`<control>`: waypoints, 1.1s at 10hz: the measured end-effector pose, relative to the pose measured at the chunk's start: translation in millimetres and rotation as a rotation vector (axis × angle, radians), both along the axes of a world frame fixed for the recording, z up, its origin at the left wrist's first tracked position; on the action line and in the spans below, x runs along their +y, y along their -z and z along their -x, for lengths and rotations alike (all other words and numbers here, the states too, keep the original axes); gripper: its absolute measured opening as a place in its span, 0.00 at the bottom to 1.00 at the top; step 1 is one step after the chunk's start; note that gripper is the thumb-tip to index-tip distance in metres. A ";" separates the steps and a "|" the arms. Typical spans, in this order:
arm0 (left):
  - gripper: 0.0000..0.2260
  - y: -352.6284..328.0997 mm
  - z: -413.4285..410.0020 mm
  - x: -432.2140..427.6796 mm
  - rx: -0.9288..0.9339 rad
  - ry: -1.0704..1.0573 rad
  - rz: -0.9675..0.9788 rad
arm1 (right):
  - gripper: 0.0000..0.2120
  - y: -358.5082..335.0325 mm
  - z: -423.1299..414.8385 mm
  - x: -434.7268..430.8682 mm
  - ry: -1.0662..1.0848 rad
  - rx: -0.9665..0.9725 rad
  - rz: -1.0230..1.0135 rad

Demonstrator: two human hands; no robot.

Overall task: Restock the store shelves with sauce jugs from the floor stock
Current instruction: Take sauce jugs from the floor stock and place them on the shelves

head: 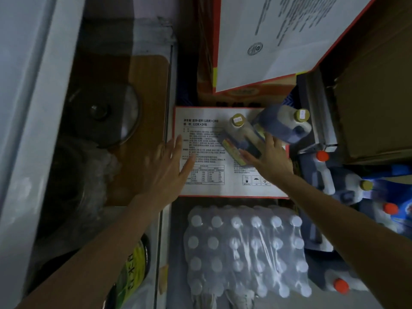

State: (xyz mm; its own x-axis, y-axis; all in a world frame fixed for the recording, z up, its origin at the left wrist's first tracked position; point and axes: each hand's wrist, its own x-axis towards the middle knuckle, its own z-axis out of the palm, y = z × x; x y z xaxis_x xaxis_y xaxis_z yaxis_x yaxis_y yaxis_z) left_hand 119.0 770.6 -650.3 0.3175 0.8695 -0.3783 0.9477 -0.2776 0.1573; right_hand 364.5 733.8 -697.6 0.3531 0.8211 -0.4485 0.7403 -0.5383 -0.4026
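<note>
Two gold-capped sauce jugs stand side by side on the white red-edged carton, toward its far right corner; the right hand is on the nearer jug, thumb and fingers spread against its lower side, fingers fairly straight, not visibly curled round it; the left hand is blurred, fingers splayed wide, holding nothing, over the carton's left edge; nearer the person lies a shrink-wrapped pack of white-capped bottles; orange-capped jugs sit off to the right; a pot lid rests on the left.
</note>
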 end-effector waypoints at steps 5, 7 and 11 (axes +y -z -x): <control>0.47 12.4 42.2 -43.3 -0.324 -0.214 0.165 | 0.20 32.0 -0.3 -10.4 0.052 0.062 -0.006; 0.46 5.2 54.5 -55.4 -0.285 -0.204 0.167 | 0.18 27.2 -0.4 -36.4 0.289 0.209 -0.088; 0.41 -36.4 37.5 -71.4 -0.251 -0.029 0.218 | 0.18 -75.8 10.4 -87.3 -0.024 0.271 -0.317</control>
